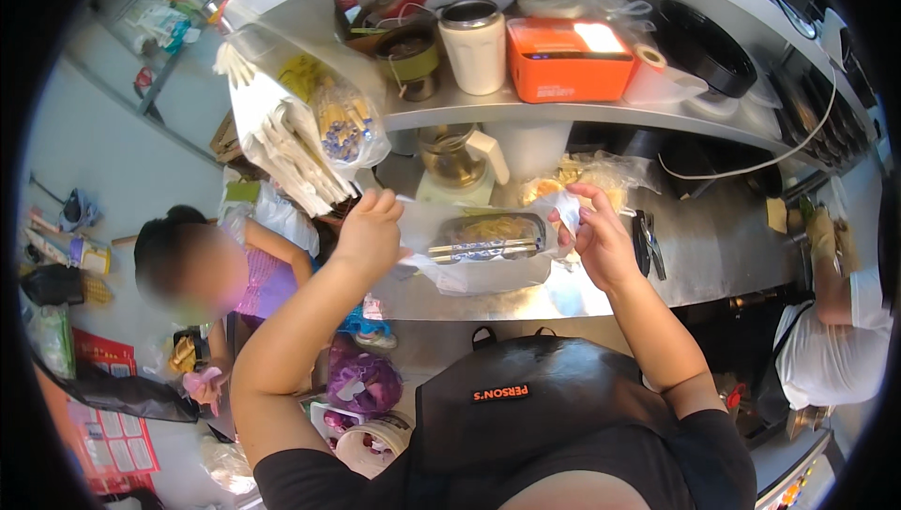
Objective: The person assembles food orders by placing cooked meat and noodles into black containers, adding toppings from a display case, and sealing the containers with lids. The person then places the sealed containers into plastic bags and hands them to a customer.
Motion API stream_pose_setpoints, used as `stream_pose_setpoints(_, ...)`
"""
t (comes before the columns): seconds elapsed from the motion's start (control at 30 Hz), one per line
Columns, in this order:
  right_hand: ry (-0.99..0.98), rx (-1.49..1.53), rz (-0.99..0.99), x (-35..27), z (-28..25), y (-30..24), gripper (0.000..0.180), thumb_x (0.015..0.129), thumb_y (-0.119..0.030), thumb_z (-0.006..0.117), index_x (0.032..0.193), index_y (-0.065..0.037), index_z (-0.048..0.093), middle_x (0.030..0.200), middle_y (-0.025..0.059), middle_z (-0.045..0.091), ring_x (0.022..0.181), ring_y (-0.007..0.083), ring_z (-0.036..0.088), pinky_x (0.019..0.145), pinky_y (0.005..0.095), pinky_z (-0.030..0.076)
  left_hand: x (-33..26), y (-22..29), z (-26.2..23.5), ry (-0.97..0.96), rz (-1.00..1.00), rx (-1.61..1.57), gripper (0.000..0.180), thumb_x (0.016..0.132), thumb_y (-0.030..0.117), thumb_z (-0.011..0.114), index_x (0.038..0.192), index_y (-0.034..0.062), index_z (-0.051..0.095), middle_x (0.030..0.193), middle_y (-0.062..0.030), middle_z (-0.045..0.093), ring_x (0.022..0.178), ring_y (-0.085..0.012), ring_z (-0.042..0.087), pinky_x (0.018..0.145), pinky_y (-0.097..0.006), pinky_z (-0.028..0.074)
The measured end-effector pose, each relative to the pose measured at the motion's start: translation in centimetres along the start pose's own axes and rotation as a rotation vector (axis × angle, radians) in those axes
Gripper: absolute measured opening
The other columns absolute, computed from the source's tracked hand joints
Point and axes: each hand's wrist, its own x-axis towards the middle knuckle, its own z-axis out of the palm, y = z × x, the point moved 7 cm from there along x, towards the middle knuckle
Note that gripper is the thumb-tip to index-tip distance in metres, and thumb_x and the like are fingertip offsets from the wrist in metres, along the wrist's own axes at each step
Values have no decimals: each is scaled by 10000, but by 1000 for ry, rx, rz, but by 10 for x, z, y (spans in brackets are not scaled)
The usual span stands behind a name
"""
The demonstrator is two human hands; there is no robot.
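Both hands hold a clear bag above the steel surface (694, 247): left hand (368, 233) pinches its left edge in clenched fingers, right hand (599, 238) grips its right edge. Bag (469, 271) wraps a foil tray (490, 236) of yellowish food. Behind stands a glass jug (452, 158); on the shelf above sit a white canister (474, 45) and an orange box (568, 61).

I wear a black short-sleeved shirt under a dark apron (554, 407) with two small strap loops at its top edge and a small orange label across the chest. My forearms are bare, and my left hand (368, 233) and right hand (601, 238) carry no gloves
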Motion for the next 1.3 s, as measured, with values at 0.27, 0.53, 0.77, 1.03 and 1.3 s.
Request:
stream_pose_setpoints(0.27, -78, -49, 94, 19, -3, 16, 614, 833, 24, 379, 1420, -126, 278, 1330, 202, 449, 801, 260, 653, 641, 305, 551, -15, -3, -43, 425, 167, -203, 187, 623, 224, 687, 742, 98, 617, 961, -49, 570, 976, -239, 511, 805, -390, 375)
stream_pose_setpoints(0.53, -277, -564, -199, 37, 68, 69, 909, 770, -31, 639, 1472, -160, 76, 1427, 197, 328, 1191, 238, 460, 963, 330, 404, 31, 66, 11, 728, -387, -1531, 408, 671, 112, 664, 1074, 108, 603, 835, -152, 648, 725, -263, 641, 625, -341, 480)
stream_pose_setpoints(0.77, -323, -767, 36, 30, 25, 87, 730, 798, -4, 602, 1422, -54, 224, 1316, 105, 426, 1127, 200, 479, 997, 303, 337, 16, 79, 33, 969, -633, -1168, 345, 696, 1, 544, 1029, 89, 568, 798, -148, 582, 840, -342, 551, 705, -450, 429)
stream_pose_setpoints(1.03, -418, -1385, 449, 31, -60, 113, 233, 898, -139, 526, 707, -19, 585, 1143, 52, 540, 924, 117, 524, 783, 249, 405, 2, 55, 149, 712, -935, -1066, 326, 625, 29, 615, 947, 80, 607, 907, -102, 571, 880, -296, 542, 729, -420, 454)
stream_pose_setpoints(1.3, 1, -635, 252, 27, -104, 104, 154, 897, -141, 539, 844, -13, 607, 1160, 91, 544, 1055, 161, 495, 924, 289, 349, 6, 57, 170, 638, -851, -1473, 135, 612, -1, 647, 728, 66, 629, 799, -81, 584, 802, -258, 549, 713, -331, 436)
